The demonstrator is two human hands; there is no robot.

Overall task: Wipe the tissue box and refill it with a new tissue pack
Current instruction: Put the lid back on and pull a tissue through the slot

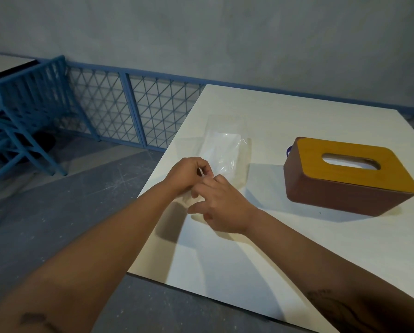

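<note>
Clear plastic wraps the flat white tissue pack, which lies on the pale counter close to its left edge. Both hands meet at the pack's near end. The left hand has its fingers curled, pinching the wrapper's edge. The right hand pinches the same end between thumb and forefinger, its other fingers loosely spread. Well to the right stands the brown rectangular tissue box, its yellow wooden lid on. A blue slatted chair stands by a blue lattice fence.
</note>
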